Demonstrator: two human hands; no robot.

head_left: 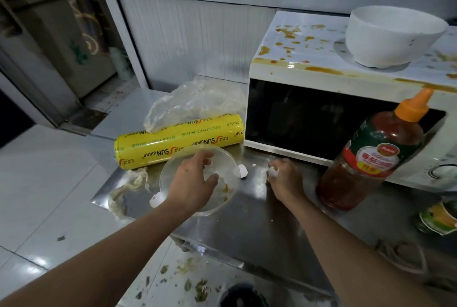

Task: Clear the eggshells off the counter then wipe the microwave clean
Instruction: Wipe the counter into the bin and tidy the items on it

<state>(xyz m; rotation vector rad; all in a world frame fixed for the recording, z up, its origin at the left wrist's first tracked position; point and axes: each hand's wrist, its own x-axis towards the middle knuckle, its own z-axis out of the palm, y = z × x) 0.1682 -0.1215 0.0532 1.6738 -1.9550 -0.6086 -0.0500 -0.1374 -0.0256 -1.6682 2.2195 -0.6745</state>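
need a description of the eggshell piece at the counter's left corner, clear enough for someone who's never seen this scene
Start at the white microwave and come forward-left past the yellow wrap roll to the clear bowl under the left hand. The eggshell piece lies just left of that bowl, near the counter's front-left corner. Unlike the other shell right of the bowl, it sits beside the pale smeared mess.

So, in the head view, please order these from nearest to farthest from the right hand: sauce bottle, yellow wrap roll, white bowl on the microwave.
From the right hand:
1. Sauce bottle, just to its right.
2. Yellow wrap roll, left, past the clear dish.
3. White bowl, up on the microwave.
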